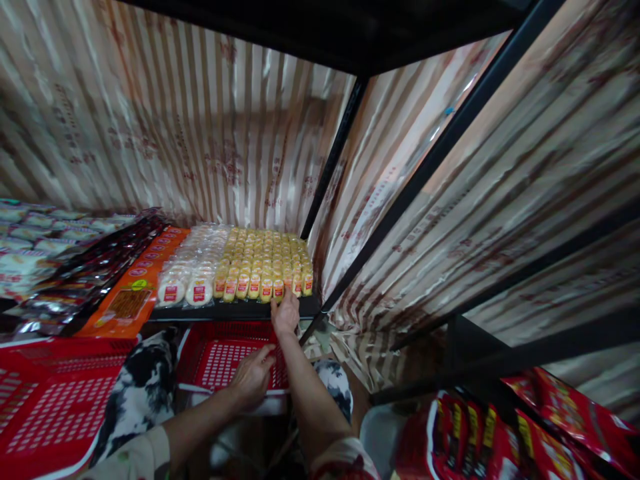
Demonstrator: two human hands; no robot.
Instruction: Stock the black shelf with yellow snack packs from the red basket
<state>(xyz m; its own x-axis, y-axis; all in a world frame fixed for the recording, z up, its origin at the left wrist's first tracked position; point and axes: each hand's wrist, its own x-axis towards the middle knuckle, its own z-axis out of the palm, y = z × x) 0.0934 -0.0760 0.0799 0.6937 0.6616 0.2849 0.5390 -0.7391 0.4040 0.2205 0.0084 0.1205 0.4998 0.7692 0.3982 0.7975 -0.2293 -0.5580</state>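
My right hand (285, 312) reaches up to the front edge of a black shelf (235, 311) and touches the front row of small yellow wrapped snack packs (265, 263) with red labels. My left hand (253, 377) rests on the rim of a red plastic basket (220, 357) below the shelf, fingers curled over the edge. The basket's inside looks bare. Next to the yellow packs lie clear packs of white round cakes (193, 270) with red labels.
Orange flat packets (137, 287) and dark foil packets (95, 267) lie further left on the shelf. Another red basket (47, 407) sits at the lower left. Striped plastic sheeting (200, 127) covers the back and right side. Red snack bags (490, 433) hang at the lower right.
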